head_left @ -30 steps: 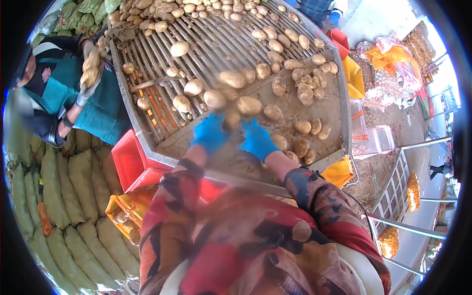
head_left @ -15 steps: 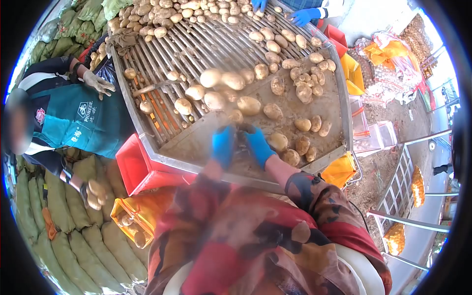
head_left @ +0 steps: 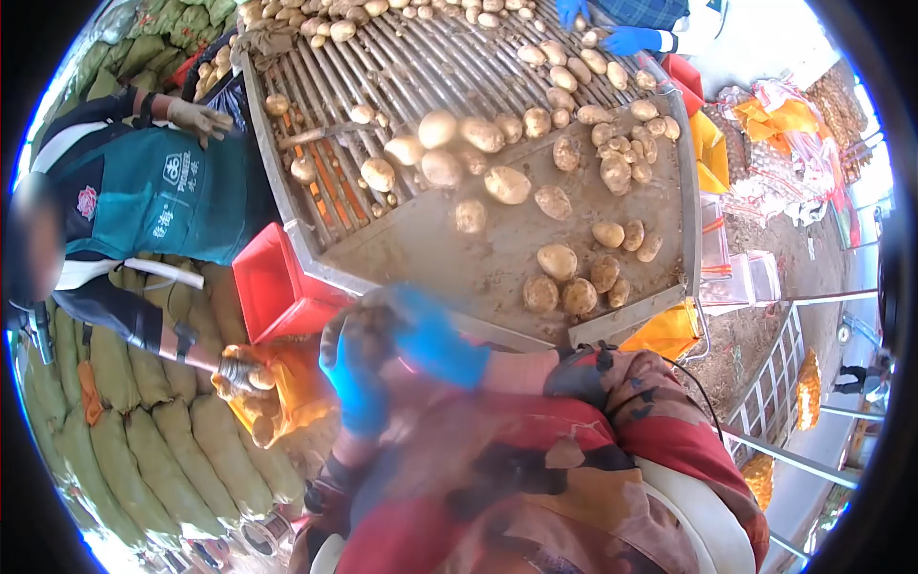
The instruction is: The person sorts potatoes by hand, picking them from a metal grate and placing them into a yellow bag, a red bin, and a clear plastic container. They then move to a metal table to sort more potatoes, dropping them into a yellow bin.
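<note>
My left hand (head_left: 356,383), in a blue glove, is at the near left edge of the sorting table, its fingers curled against a brown, muddy shape (head_left: 371,327). Close beside it is my right hand (head_left: 435,340), also blue-gloved and smeared by motion, so its fingers do not show clearly. Whether the brown shape is potatoes or soiled glove palms I cannot make out. Several potatoes (head_left: 559,261) lie on the flat metal plate (head_left: 402,253) beyond my hands, and more rest on the slatted part (head_left: 382,96).
Left stands a co-worker in a green apron (head_left: 177,215), a gloved hand (head_left: 247,373) with potatoes at an orange bag (head_left: 301,383). A red chute (head_left: 277,292) hangs on the table's left edge. Another person's blue gloves (head_left: 631,40) are at the far side. Filled sacks (head_left: 172,440) lie lower left.
My hands have moved left and toward me, off the plate to the table's near edge. The co-worker's lower hand has come right to the orange bag. The view has shifted slightly.
</note>
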Tool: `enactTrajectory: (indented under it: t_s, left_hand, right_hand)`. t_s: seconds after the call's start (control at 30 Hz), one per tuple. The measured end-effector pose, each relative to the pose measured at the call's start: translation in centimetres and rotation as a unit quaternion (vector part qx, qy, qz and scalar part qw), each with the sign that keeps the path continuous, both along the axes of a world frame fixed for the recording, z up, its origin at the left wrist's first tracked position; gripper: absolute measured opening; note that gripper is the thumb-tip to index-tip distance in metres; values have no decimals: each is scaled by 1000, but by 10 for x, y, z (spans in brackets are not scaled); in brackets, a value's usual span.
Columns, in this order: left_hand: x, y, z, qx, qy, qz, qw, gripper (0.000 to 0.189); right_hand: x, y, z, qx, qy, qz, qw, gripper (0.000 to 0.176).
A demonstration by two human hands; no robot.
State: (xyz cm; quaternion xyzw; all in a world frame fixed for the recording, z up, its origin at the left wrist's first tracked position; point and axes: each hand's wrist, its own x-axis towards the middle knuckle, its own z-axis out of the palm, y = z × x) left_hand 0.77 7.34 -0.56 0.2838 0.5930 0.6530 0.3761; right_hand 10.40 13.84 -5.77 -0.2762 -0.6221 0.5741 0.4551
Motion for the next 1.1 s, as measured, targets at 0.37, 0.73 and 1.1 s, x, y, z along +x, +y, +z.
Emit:
enactTrajectory:
  t_s: [0.37,0.73,1.1]
  left_hand:
    - [-51,-38,-232,-141,-130,-126,973,27]
    - [-33,-9,-164,-258,-204,-150,932,38]
    - [-10,-9,-60,-146,112,-230,956,25]
  right_hand:
    - [-20,-23,-133,23,-278,43,959,11]
    - [43,-21,-70,61,-203,246,946,29]
    - [241,-3,-20,122,-562,-254,777,44]
